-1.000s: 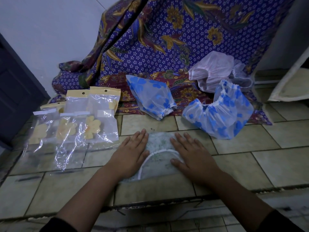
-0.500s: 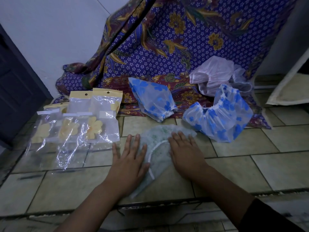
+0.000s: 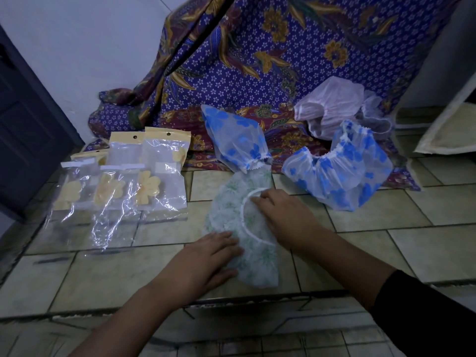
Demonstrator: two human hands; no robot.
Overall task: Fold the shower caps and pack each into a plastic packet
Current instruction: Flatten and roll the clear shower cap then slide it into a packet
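Note:
A clear shower cap with green flowers [image 3: 233, 210] lies folded in half on the tiled floor, its white elastic edge curving across it. My left hand [image 3: 206, 258] presses flat on its near left part, fingers together. My right hand [image 3: 286, 217] rests on its right side, fingertips pinching the elastic edge near the top. Several clear plastic packets with yellow headers [image 3: 139, 181] lie to the left, overlapping. Two blue-flowered caps, one [image 3: 235, 140] behind the green cap and one [image 3: 342, 171] to the right, lie further back, with a pinkish-white cap [image 3: 329, 104] behind them.
A purple patterned cloth [image 3: 270, 68] hangs down the back and spreads on the floor under the caps. A dark door [image 3: 23, 119] stands at the left. A pale board [image 3: 448, 130] leans at the far right. A floor step edge [image 3: 231, 302] runs below my hands.
The green cap has been turned and folded over so it now lies lengthwise. My left hand slid toward me onto its near end; my right hand moved up to the elastic edge.

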